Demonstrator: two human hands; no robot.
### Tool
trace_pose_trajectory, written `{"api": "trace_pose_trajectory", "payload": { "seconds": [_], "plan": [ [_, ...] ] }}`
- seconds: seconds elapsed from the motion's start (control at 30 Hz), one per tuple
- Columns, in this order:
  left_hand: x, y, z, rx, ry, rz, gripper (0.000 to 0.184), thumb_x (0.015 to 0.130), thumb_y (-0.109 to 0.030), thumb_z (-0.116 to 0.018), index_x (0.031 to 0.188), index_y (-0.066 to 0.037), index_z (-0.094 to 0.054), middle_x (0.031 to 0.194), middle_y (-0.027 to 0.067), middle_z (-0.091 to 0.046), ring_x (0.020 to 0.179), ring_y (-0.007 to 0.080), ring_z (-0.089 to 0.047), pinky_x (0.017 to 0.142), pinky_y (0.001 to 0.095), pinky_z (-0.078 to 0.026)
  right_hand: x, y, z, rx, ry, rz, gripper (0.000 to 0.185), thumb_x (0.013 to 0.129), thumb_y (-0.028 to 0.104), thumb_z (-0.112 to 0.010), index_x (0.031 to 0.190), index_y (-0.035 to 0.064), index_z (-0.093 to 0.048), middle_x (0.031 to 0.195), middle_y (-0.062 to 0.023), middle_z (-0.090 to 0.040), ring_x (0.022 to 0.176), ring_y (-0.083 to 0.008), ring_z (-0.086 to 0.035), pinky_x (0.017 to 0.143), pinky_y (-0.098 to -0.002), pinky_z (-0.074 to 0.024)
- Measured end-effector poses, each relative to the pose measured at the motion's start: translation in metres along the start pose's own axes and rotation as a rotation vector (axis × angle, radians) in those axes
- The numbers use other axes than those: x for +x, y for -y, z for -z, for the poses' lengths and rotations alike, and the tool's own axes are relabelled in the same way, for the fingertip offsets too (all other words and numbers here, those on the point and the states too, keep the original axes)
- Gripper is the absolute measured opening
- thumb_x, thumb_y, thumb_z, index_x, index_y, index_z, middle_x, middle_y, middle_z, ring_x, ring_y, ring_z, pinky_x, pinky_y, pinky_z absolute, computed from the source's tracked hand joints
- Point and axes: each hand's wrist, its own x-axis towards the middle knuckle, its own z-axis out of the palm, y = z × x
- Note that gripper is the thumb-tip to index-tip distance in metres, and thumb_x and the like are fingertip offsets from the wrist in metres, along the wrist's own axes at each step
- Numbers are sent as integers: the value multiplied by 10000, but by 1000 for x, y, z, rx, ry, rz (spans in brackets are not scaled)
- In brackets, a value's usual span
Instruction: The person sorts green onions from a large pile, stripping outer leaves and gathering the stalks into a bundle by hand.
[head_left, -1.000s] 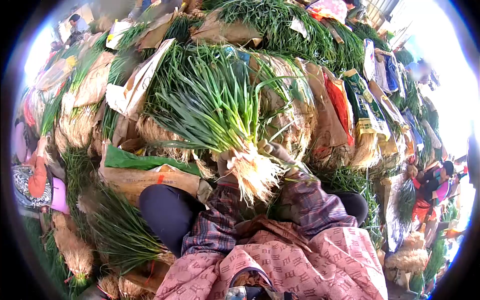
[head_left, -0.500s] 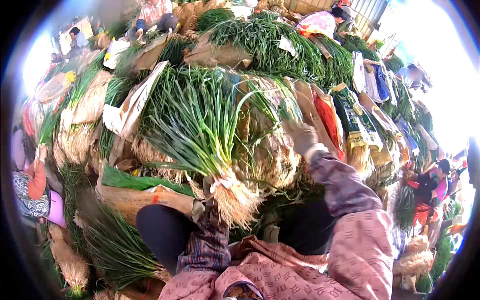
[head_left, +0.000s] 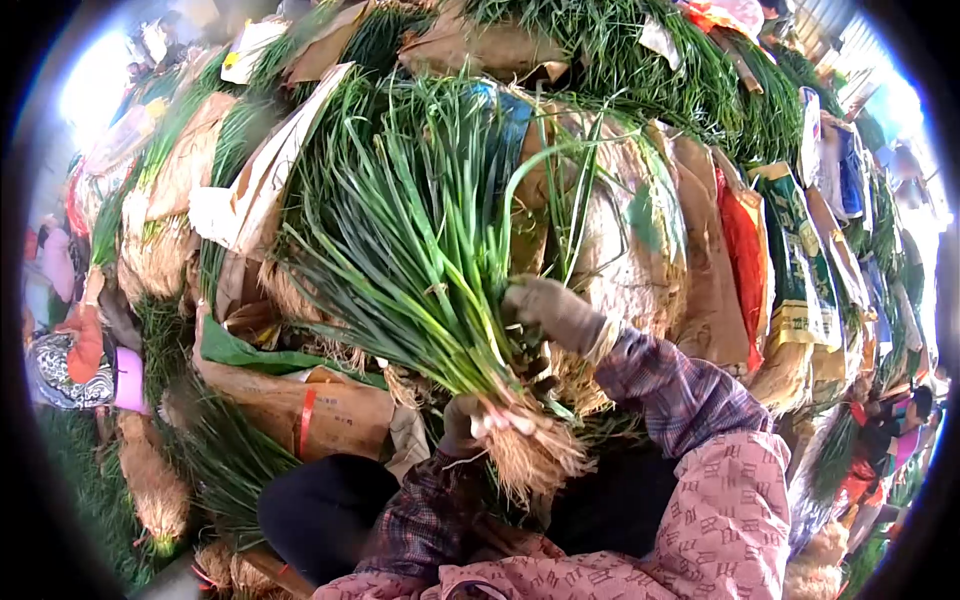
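Observation:
A large bunch of green onions (head_left: 430, 260) is upright in front of my lap, leaves fanned up and left, white ends and pale roots down. My left hand (head_left: 462, 428), in a grey glove, is closed around the bunch's left side just above the roots (head_left: 535, 450). To the right of the stalks is my right hand (head_left: 555, 314), also gloved, its fingers curled in toward the leaves. Whatever those fingers hold is hidden. Behind it lies a big root-ended bundle (head_left: 620, 240) in clear wrapping.
Brown paper sheets (head_left: 290, 405) and a green sheet (head_left: 255, 350) lie left of the bunch. More onions (head_left: 225, 450) rest by my knee (head_left: 325, 510). Wrapped bundles, a red bag (head_left: 738, 265) and a green bag (head_left: 795, 250) line the right. Other people sit at both sides.
My right hand has come back from the far bundle toward me and left, up to the held bunch. The bunch's root end has swung slightly right. My view has tilted down.

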Motion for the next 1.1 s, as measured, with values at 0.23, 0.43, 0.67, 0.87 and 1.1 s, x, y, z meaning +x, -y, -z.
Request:
{"api": "trace_pose_trajectory", "payload": {
  "seconds": [0.23, 0.43, 0.67, 0.87, 1.1],
  "plan": [
    [-10, -24, -10, 120, 96, -126, 367, 807, -219, -660, 1061, -40, -464, 1114, 148, -541, 1004, 353, -537, 864, 534, -434, -209, -33, 51, -940, 344, -338, 359, 879, 159, -528, 1235, 117, -521, 909, -88, -612, 819, -179, -623, 704, -319, -521],
    [-4, -37, -24, 247, 187, -300, 264, 803, -206, -665, 963, -35, -542, 1040, 148, -587, 932, 354, -582, 817, 527, -466, -123, 46, 27, -745, 179, -458, 395, 922, 347, -429, 994, 29, -652, 787, -104, -658, 706, -199, -652, 672, -338, -535],
    [13, -40, -44, 374, 288, -440, 172, 798, -189, -671, 849, -29, -634, 955, 148, -640, 849, 354, -635, 761, 518, -504, -31, -39, -5, -449, -413, -680, 359, 864, 370, -605, 889, 16, -657, 641, -64, -606, 512, -146, -555, 483, -297, -482],
    [3, -28, -114, 454, -148, -325, 88, 736, -128, -661, 748, -52, -619, 868, 120, -638, 768, 283, -614, 682, 408, -522, -59, 35, -46, 143, -37, -290, 372, 906, 339, -558, 984, -20, -621, 820, -115, -649, 701, -198, -621, 664, -308, -527],
    [-28, -22, -59, 474, -11, -361, 99, 753, -135, -658, 762, -54, -602, 869, 120, -633, 785, 262, -614, 685, 392, -520, -46, 35, -73, 409, -210, -455, 219, 917, 243, -537, 914, 29, -586, 785, -84, -623, 659, -155, -606, 538, -279, -500]
  ]
}}
